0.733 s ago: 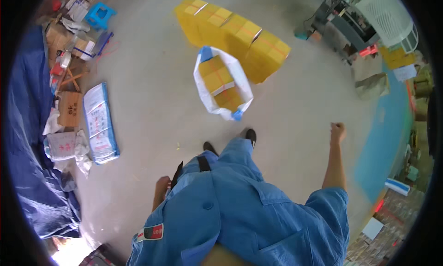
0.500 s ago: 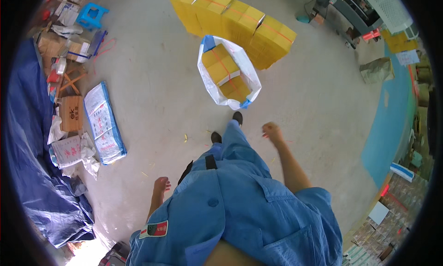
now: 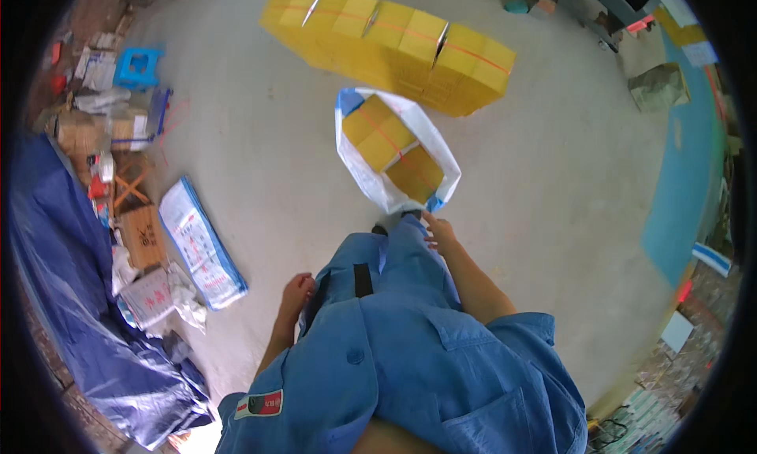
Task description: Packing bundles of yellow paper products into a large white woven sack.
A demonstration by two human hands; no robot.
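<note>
Empty right hand (image 3: 440, 233) near white sack (image 3: 371, 174)

Blue tarp (image 3: 71, 312) at left — blue stool (image 3: 138, 66), flat sacks (image 3: 201, 245).

The person wore a blue work jacket with short sleeves, a buttoned chest pocket with a flap, and a small red, white and green patch low on the left side. Matching blue trousers carried a black strap. Dark shoes showed below. Forearms and both hands were bare.
</note>
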